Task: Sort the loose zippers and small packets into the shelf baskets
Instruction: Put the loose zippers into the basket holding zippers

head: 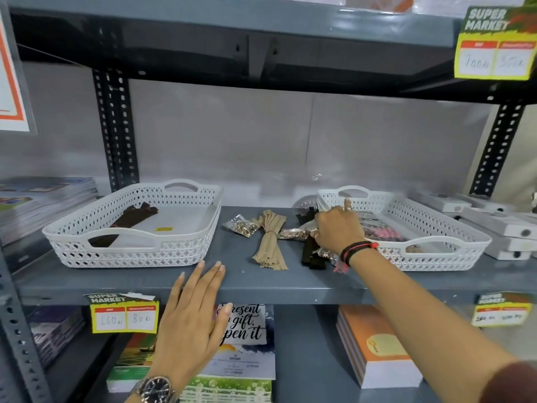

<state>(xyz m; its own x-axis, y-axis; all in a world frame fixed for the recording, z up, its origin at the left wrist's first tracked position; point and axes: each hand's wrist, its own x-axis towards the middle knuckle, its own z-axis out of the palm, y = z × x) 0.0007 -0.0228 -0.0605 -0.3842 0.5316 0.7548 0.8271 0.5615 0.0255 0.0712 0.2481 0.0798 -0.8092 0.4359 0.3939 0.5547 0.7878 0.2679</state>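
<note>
Two white lattice baskets stand on the grey shelf. The left basket [87, 237] holds a dark brown zipper bundle [128, 222]. The right basket [453, 251] holds pink and dark packets [383, 235]. Between them lie a beige zipper bundle [270, 237], a clear packet of metal bits [241, 228], another small packet [293, 234] and black zippers [312, 254]. My right hand [337, 228] rests over the black zippers and a packet, fingers curled down on them. My left hand [194, 312] lies flat and spread at the shelf's front edge, holding nothing.
Grey boxes [499, 225] are stacked right of the right basket, and magazines [43, 199] lie left of the left basket. Price tags [125, 312] hang on the shelf edge. Notebooks [374, 344] and pads lie on the lower shelf. An upper shelf [232, 30] overhangs.
</note>
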